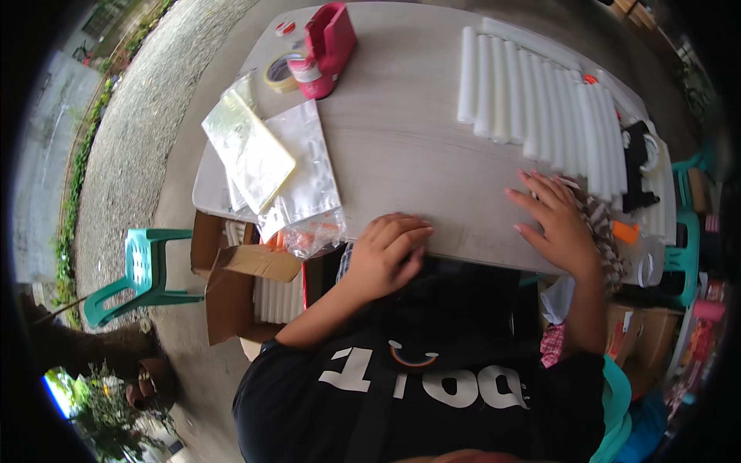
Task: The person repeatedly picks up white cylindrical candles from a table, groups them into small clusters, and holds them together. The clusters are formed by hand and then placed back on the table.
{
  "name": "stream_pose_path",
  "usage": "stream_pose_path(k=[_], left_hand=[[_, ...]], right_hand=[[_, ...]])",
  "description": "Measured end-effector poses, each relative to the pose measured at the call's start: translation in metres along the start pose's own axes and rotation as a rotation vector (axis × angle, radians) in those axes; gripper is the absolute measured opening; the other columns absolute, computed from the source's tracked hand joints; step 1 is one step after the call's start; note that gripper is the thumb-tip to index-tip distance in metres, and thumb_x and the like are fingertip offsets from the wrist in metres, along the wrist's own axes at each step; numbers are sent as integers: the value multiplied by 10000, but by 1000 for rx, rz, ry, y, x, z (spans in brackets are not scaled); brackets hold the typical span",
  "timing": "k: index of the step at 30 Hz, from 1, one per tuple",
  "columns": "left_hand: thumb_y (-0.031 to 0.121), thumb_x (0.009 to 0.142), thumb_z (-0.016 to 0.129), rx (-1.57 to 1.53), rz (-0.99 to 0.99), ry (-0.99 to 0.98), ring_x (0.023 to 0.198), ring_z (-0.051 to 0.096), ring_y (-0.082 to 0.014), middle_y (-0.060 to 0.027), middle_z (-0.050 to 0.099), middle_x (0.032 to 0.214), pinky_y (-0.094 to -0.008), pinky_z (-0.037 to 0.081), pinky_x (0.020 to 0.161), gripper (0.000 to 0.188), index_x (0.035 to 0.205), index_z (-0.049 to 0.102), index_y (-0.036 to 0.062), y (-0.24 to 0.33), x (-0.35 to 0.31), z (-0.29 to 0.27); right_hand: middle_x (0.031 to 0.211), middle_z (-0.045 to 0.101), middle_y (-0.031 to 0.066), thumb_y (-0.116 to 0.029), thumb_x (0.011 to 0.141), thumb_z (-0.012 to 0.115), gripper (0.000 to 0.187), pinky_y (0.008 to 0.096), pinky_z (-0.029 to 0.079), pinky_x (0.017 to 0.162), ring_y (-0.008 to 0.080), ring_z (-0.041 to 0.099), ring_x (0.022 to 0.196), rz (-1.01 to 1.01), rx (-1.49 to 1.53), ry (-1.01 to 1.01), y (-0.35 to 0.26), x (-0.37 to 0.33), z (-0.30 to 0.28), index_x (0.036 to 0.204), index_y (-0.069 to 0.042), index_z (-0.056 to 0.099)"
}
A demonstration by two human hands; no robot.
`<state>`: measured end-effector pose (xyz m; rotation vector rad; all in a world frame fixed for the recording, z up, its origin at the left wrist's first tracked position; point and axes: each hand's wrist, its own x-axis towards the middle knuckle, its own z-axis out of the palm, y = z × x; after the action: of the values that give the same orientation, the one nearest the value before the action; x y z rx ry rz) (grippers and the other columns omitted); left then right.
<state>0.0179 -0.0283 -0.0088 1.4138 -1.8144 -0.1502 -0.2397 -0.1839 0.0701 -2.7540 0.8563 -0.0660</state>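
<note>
Just beyond the right hand [552, 220], a row of long white sticks [540, 104] lies side by side on the right part of the grey table [409, 139]. That hand has its fingers spread apart with nothing between them, palm down at the table's near side; whether the palm touches the surface is unclear. A brown patterned cloth [603, 220] lies just beside its wrist, with an orange piece [625, 231] to the right and a crumpled black item [637, 166] by the end of the row. The left hand [390, 251] is at the table's near edge, its fingers together and loosely curled; the underside is hidden, so I cannot tell whether they hold anything. To its left, clear plastic bags [255, 150] overlap on the table. Farther off stand a pink tape dispenser [333, 42] and, beside it, a roll of tape [279, 73]. Below the table's left side, an open cardboard box [231, 309] holds more white sticks, near a green chair [143, 270].
</note>
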Motion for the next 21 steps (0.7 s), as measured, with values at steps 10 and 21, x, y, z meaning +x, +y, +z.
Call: stream_pose_path(k=[10,21], left_hand=[[104,758,648,229,56,-13,1009,576,-268,-72,582,1110,-387,460,877,286,1040,607,91,-5,27,13],[153,801,612,293,49,-3,1030,570,-283,-82,586,1113,-379,458,885,283,1077,605,94,2,23,17]], right_hand=[[1313,497,142,-176,778,691,453,466,331,1054,333,441,1244,97,38,576,-42,12,59,1203,-72,573],[1532,193,159,-626,879,379,734,640,135,1078,423,165,1396,819,-163,278,49,176,23,1462,-189,292]])
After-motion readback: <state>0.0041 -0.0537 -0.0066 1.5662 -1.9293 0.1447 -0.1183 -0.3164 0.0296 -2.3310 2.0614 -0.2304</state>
